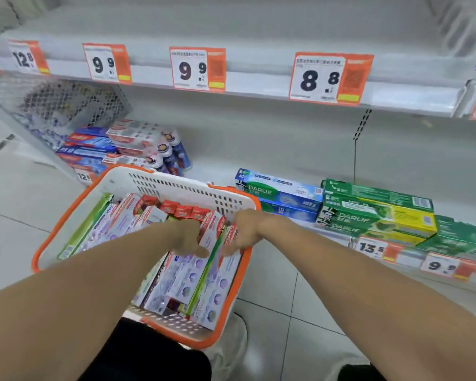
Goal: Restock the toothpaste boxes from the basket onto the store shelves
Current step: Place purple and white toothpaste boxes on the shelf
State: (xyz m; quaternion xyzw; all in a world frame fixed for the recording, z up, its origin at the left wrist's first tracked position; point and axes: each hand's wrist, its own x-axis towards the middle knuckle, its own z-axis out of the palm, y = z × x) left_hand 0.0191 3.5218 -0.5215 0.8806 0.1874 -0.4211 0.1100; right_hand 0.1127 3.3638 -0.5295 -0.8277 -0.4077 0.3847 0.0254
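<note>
A white basket with an orange rim (66, 215) stands on the floor in front of the shelves, packed with toothpaste boxes (187, 281), mostly white and purple, some red. Both my hands reach into its far right corner. My left hand (188, 237) grips the left side of an upright red-and-white toothpaste box (213, 229) that has a green-edged box beside it. From the other side, my right hand (245, 232) pinches the same bunch of boxes, its fingers pointing down into the basket. Motion blur hides the fingertips.
The bottom shelf (286, 149) holds blue Darlie boxes (278, 193), green Darlie boxes (374, 213) and, at the left, a stack of blue and white boxes with small bottles (127, 144). Price tags (197, 68) line the upper shelf edge. The floor is grey tile.
</note>
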